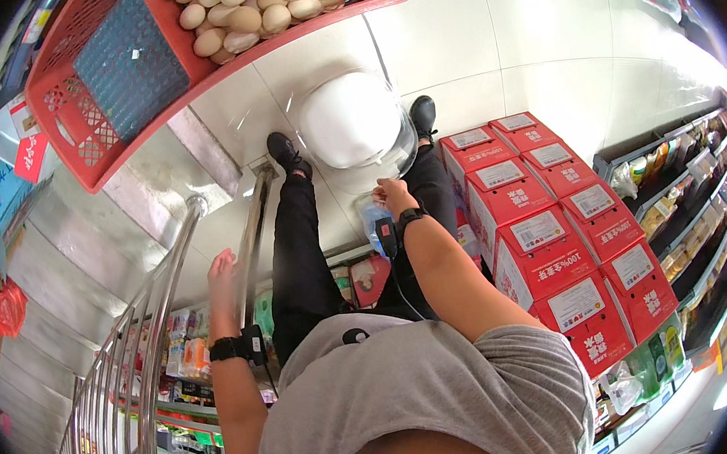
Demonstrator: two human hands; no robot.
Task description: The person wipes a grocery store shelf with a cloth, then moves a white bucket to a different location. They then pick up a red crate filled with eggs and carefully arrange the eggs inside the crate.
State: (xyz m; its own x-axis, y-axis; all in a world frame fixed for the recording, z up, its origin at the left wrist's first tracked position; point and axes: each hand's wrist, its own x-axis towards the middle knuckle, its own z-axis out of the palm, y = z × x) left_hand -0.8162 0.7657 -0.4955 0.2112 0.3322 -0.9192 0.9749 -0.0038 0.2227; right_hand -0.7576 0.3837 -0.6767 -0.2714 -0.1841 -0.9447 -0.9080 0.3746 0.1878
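Observation:
My left hand (222, 275), blurred, is raised beside the stainless steel handrail (176, 269); nothing shows in it, and whether it touches the rail is unclear. My right hand (392, 195) is in front of my right thigh with its fingers curled. What may lie within those fingers is hidden. Just beyond it, on the floor between my shoes, stands a rounded white container (351, 121) with a clear plastic edge. Below the right hand is a bluish, see-through plastic item (373, 223), partly covered by my forearm. Both wrists wear black straps with small wired devices.
A red plastic crate (195, 79) holds eggs (273, 4) and blue egg trays (129, 66) ahead. Red printed cartons (546, 237) are stacked at my right, near product shelves (687, 218). Steps (40, 307) and railings are on the left. Packaged goods (185, 343) sit behind the railing.

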